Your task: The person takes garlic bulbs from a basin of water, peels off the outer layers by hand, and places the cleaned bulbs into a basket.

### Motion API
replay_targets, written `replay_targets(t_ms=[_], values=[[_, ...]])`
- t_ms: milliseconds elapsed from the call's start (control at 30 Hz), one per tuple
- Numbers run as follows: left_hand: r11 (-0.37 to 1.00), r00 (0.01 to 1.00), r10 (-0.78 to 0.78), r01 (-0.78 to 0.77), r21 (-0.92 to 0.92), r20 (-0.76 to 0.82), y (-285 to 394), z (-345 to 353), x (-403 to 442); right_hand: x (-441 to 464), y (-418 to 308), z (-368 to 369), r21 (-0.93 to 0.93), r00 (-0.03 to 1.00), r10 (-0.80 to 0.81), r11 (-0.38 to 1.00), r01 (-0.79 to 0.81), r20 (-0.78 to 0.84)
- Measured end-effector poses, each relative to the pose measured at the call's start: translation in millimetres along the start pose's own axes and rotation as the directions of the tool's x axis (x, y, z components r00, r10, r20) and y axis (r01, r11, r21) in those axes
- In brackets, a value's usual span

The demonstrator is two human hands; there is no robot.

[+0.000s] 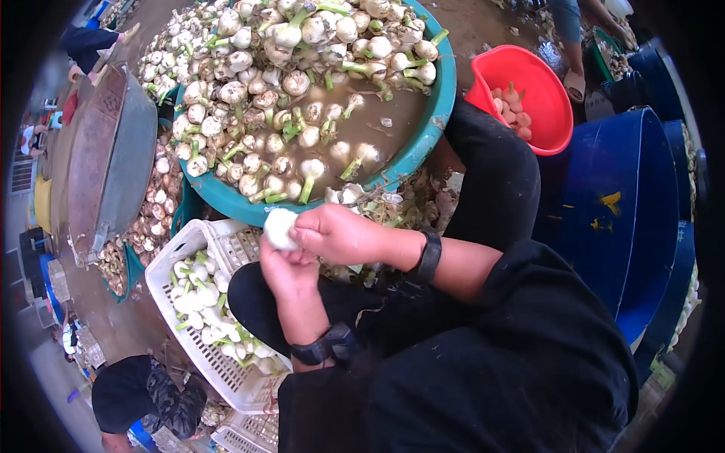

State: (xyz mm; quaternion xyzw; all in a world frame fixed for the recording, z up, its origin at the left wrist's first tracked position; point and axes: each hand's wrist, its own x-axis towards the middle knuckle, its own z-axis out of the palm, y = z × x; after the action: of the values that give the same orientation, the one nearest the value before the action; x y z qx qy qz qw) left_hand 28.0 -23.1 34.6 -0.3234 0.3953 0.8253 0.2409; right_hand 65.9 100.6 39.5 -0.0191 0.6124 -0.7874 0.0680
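A peeled white garlic bulb [280, 229] is held between my two hands, just in front of a big green tub [446, 106]. Cupped under the bulb, my left hand [289, 270] has its fingers closed on it from below. My right hand [340, 232] pinches it from the right side, fingers curled in. Unpeeled garlic bulbs [297, 83] with cut green stems are heaped in the tub, and some sit in its brown water. To the left of my left knee, a white plastic crate [189, 343] holds cleaned bulbs [204, 302].
Right of the tub stands a red basin [555, 113] with several round orange-pink things inside. Large blue barrels [604, 204] line my right side. Peelings [408, 204] lie between tub and legs. Other people [143, 396] sit nearby at lower left and at the top edges.
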Motion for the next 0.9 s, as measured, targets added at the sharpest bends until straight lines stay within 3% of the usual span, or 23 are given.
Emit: replay_targets(t_ms=[33, 67, 100, 133, 167, 200, 233, 267, 300, 333, 367, 400, 433, 467, 500, 533, 633, 700, 733, 800, 833, 867, 900], values=[[1.000, 0.998, 0.004, -0.002, -0.024, 0.068, 9, -7, -4, 1, 1, -3, 0.005, 1.000, -0.001, 1.000, 0.001, -0.001], [0.999, 0.991, 0.009, -0.002, -0.047, 0.133, 20, -16, -7, 0, 2, -8, 0.279, 0.990, 0.115, 0.951, -0.133, 0.081], [0.993, 0.995, 0.046, -0.036, -0.111, 0.087, 30, -19, -13, -1, 3, -15, 0.517, 0.959, 0.202, 0.810, -0.277, 0.197], [0.983, 0.995, 0.031, -0.013, -0.184, 0.096, 45, -29, -18, 0, 17, -23, 0.809, 0.955, 0.116, 0.510, -0.293, 0.273], [0.956, 0.998, 0.063, -0.056, -0.288, 0.014, 59, -37, -27, -2, 26, -36, 0.810, 0.960, 0.170, 0.515, -0.280, 0.224], [0.944, 0.980, 0.199, -0.198, -0.263, -0.023, 78, -60, -26, -3, 28, -48, 0.808, 0.960, 0.221, 0.526, -0.265, 0.171], [0.902, 0.929, 0.350, -0.370, -0.224, -0.122, 95, -78, -32, -3, 29, -52, 0.597, 0.938, 0.323, 0.730, -0.333, 0.128], [0.883, 0.888, 0.446, -0.418, -0.214, 0.108, 113, -120, -36, -2, 30, -52, 0.335, 0.914, 0.403, 0.855, -0.396, 0.051], [0.663, 0.591, 0.731, -0.734, 0.148, -0.340, 124, -114, -41, -2, 38, -47, 0.329, 0.896, 0.440, 0.857, -0.396, -0.069], [0.371, 0.297, 0.927, -0.816, 0.444, -0.228, 128, -143, -46, 3, 41, -48, 0.330, 0.895, 0.440, 0.859, -0.393, -0.079], [0.331, 0.069, 0.920, -0.668, 0.666, -0.387, 144, -143, -61, 14, 42, -51, 0.515, 0.788, 0.534, 0.789, -0.335, -0.306], [0.138, -0.222, 0.842, -0.793, 0.594, -0.492, 130, -102, -63, 26, 45, -56, 0.668, 0.612, 0.630, 0.713, -0.213, -0.477], [0.034, -0.262, 0.846, -0.843, 0.537, -0.464, 131, -105, -61, 43, 61, -67, 0.652, 0.539, 0.643, 0.728, -0.210, -0.544], [0.036, -0.256, 0.848, -0.845, 0.534, -0.463, 127, -96, -60, 67, 116, -93, 0.748, 0.596, 0.655, 0.651, -0.132, -0.465], [0.113, -0.146, 0.919, -0.791, 0.602, -0.366, 116, -80, -60, 82, 136, -105, 0.829, 0.658, 0.648, 0.555, -0.063, -0.384], [0.171, -0.021, 0.963, -0.723, 0.670, -0.268, 106, -64, -56, 84, 157, -113, 0.828, 0.660, 0.643, 0.558, -0.056, -0.388], [0.423, 0.450, 0.892, -0.788, 0.447, -0.050, 61, -16, -17, 80, 144, -114, 0.698, 0.677, 0.648, 0.662, -0.273, -0.349], [0.481, 0.622, 0.774, -0.700, 0.528, 0.119, 29, 4, 4, 72, 130, -106, 0.566, 0.673, 0.671, 0.700, -0.436, -0.311], [0.528, 0.713, 0.674, -0.647, 0.550, 0.191, 15, 11, 16, 64, 107, -95, 0.591, 0.718, 0.619, 0.722, -0.359, -0.320], [0.636, 0.864, 0.451, -0.486, 0.599, 0.222, -6, 26, 30, 38, 58, -65, 0.167, 0.828, 0.448, 0.894, -0.416, -0.337], [0.737, 0.925, 0.304, -0.379, 0.559, 0.227, -8, 25, 37, 25, 53, -60, -0.086, 0.928, 0.246, 0.956, -0.280, -0.281], [0.818, 0.957, 0.153, -0.263, 0.512, 0.246, -10, 24, 42, 15, 46, -57, -0.322, 0.985, 0.043, 0.942, -0.096, -0.168], [0.869, 0.953, 0.087, -0.215, 0.445, 0.290, -10, 24, 45, 7, 29, -49, -0.466, 0.980, 0.031, 0.877, -0.121, -0.196]])
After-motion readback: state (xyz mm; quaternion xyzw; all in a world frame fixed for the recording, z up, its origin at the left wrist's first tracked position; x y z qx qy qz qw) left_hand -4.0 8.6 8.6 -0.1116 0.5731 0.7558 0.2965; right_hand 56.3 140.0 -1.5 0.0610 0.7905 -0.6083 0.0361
